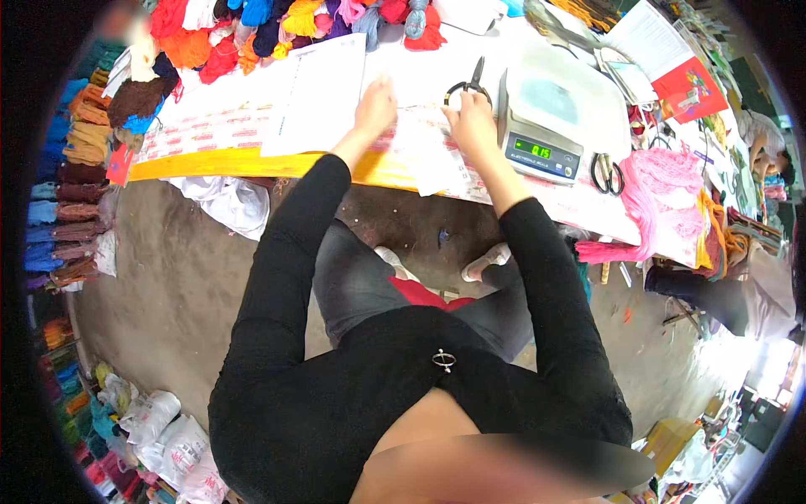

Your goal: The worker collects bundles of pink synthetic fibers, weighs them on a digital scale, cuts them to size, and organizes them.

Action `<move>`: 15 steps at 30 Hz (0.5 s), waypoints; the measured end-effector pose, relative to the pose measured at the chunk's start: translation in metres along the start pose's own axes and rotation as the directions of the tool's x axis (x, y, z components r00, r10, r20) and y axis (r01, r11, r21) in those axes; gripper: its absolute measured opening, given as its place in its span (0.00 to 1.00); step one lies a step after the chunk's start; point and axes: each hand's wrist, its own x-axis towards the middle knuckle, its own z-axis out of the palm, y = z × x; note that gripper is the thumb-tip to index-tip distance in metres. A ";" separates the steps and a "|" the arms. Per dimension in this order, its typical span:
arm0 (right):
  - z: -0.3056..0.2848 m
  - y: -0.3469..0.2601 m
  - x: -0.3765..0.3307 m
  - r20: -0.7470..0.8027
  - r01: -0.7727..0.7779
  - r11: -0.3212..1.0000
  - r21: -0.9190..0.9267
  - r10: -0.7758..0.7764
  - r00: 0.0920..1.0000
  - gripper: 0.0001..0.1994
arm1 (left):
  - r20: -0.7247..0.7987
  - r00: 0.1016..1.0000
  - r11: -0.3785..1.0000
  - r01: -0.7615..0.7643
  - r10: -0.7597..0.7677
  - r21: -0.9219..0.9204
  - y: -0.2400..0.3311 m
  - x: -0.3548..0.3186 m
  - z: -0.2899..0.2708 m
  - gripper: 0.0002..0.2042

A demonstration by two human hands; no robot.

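Note:
My right hand [474, 126] is closed at the black-handled scissors [477, 74], its fingers over the handles. The blades point away from me, toward the far side of the table. To its left, my left hand [376, 109] is held with the fingers pressed together, beside the right edge of a white sheet of paper [323, 101]. Whatever its fingertips hold, if anything, is too small to make out. Just right of my right hand stands a digital scale [541, 151] with a lit green display and a pale flat pan.
Skeins of coloured yarn [252, 34] crowd the far left of the table. Another pair of scissors [606, 174] and pink yarn [663, 197] lie right of the scale. Beyond it are papers and a red card [690, 88]. Another person [762, 143] bends at far right.

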 end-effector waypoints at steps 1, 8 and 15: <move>-0.004 -0.003 -0.009 -0.028 0.067 0.997 0.030 -0.066 0.997 0.18 | -0.051 0.997 0.993 0.058 -0.063 -0.099 -0.012 0.013 0.003 0.22; -0.063 -0.027 -0.102 0.089 0.032 0.897 0.441 -0.080 0.993 0.13 | 0.159 0.906 0.603 0.383 -0.392 -0.699 -0.073 0.154 -0.016 0.27; -0.101 -0.002 -0.175 0.240 -0.202 0.790 0.579 0.072 0.968 0.12 | 0.371 0.795 0.036 0.440 -0.480 -0.897 -0.086 0.174 -0.039 0.16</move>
